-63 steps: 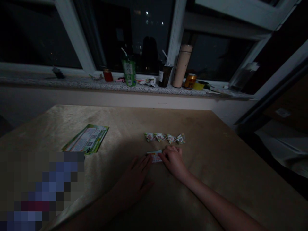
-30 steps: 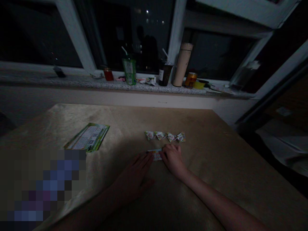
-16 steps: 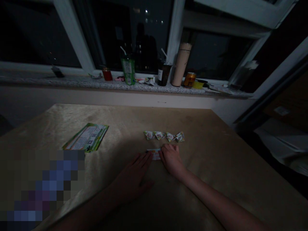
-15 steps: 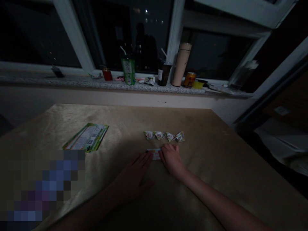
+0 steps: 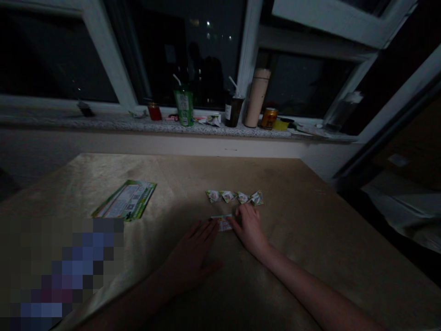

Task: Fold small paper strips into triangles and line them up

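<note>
A small printed paper or wrapper [image 5: 225, 223] lies flat on the table [image 5: 275, 179] between my hands. My left hand [image 5: 193, 246] rests with its fingers stretched out, the fingertips on the wrapper's left edge. At the wrapper's right edge my right hand [image 5: 251, 229] touches it with the thumb; its other fingers are bent and reach forward, apart from the thumb. Just beyond them lies a row of several folded pieces [image 5: 228, 197], white and green with twisted, triangular shapes. The light is dim, so the print is hard to read.
To the left lies a green printed packet [image 5: 126, 201], near a pixelated patch. Along the windowsill [image 5: 203, 130] stand a green cup [image 5: 185, 108], a dark cup with a straw [image 5: 233, 111], a tall pinkish flask [image 5: 257, 99], an orange can [image 5: 269, 118] and a red jar [image 5: 154, 111].
My right hand has shifted slightly right, its fingers lifting off the wrapper's right side so more of it shows. My left hand stays almost in place. The view has tilted slightly.
</note>
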`<state>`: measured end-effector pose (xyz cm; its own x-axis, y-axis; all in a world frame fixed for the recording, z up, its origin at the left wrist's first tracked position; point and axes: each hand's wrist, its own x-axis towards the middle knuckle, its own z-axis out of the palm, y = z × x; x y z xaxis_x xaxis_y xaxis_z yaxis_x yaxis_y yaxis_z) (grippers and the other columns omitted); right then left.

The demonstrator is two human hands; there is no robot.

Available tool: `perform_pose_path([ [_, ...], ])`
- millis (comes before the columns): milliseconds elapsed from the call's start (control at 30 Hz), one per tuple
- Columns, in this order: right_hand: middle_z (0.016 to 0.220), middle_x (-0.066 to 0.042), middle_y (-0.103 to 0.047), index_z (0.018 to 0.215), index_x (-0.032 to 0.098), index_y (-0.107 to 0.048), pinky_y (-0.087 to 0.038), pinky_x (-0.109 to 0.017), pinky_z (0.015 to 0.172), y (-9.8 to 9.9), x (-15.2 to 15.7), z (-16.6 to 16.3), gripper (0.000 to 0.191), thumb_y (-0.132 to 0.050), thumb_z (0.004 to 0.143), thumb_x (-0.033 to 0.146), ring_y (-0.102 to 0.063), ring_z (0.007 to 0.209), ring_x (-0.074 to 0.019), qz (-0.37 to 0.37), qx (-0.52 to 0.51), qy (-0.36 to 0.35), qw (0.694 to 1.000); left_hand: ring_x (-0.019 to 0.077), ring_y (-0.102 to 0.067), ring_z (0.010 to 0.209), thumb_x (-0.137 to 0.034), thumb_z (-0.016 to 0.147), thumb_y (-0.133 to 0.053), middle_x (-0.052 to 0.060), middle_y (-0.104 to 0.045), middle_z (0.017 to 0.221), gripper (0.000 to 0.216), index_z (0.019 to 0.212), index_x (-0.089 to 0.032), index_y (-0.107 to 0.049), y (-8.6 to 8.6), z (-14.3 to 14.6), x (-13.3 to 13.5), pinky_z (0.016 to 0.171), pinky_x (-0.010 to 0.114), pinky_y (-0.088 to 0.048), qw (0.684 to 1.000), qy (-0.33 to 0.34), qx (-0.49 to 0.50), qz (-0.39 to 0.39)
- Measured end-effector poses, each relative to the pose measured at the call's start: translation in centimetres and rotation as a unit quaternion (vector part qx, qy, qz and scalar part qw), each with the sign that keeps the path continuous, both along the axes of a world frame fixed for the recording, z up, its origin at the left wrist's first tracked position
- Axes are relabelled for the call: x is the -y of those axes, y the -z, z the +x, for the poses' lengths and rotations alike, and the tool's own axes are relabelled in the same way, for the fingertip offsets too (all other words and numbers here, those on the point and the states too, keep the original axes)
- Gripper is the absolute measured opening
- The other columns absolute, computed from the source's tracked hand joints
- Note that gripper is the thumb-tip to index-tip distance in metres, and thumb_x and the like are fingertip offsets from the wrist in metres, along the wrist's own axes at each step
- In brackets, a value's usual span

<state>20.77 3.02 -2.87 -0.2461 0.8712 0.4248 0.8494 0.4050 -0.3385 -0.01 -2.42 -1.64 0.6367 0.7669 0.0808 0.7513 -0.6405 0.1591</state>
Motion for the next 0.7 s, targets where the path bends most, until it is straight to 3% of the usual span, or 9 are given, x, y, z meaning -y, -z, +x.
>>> perform_pose_path([
  [33,0.095,-0.010,-0.065,0.092,0.015,-0.060,-0.042,-0.041,0.087,-0.4,0.2,0.3,0.018,-0.055,0.089,0.032,-0.057,0.095,-0.0243,0.029,-0.015,-0.033,0.999,0.0256,-0.025,0.138,-0.056,0.090,-0.041,0.012,-0.026,0.151,0.074,0.146,-0.012,-0.022,0.0,0.0,0.0,0.113,0.042,-0.020,1.000,0.001,0.000,-0.001],
  [100,0.112,-0.010,-0.064,0.108,0.018,-0.060,-0.037,-0.044,0.099,-1.0,0.6,0.9,0.021,-0.050,0.091,0.028,-0.055,0.110,-0.0233,0.066,0.002,-0.170,0.983,0.0256,-0.025,0.138,-0.054,0.089,-0.042,0.013,-0.027,0.151,0.073,0.146,-0.011,-0.024,0.0,0.1,-0.1,0.113,0.042,-0.019,1.000,0.001,-0.002,-0.004],
  [200,0.119,-0.008,-0.064,0.119,0.020,-0.058,-0.037,-0.041,0.105,-1.3,1.3,1.4,0.028,-0.046,0.093,0.025,-0.054,0.116,-0.0199,0.060,0.050,-0.290,0.954,0.0256,-0.025,0.137,-0.053,0.088,-0.045,0.013,-0.028,0.150,0.072,0.144,-0.011,-0.028,-0.2,0.1,0.0,0.113,0.042,-0.018,1.000,-0.002,-0.004,-0.006],
  [433,0.130,-0.009,-0.057,0.130,0.018,-0.051,-0.035,-0.038,0.109,-0.5,2.0,1.9,0.039,-0.049,0.092,0.029,-0.051,0.122,-0.0192,-0.026,0.059,-0.308,0.949,0.0261,-0.023,0.138,-0.054,0.088,-0.045,0.013,-0.027,0.151,0.074,0.145,-0.012,-0.025,0.0,0.0,0.0,0.114,0.042,-0.018,1.000,0.004,0.004,-0.003],
  [700,0.129,-0.007,-0.058,0.125,0.019,-0.056,-0.034,-0.037,0.111,-0.6,2.1,1.9,0.035,-0.049,0.092,0.027,-0.051,0.122,-0.0182,-0.052,0.034,-0.300,0.952,0.0250,-0.023,0.138,-0.050,0.089,-0.046,0.009,-0.024,0.152,0.073,0.148,-0.019,-0.017,-0.8,-1.9,-0.1,0.113,0.043,-0.016,0.999,0.040,-0.018,-0.019],
])
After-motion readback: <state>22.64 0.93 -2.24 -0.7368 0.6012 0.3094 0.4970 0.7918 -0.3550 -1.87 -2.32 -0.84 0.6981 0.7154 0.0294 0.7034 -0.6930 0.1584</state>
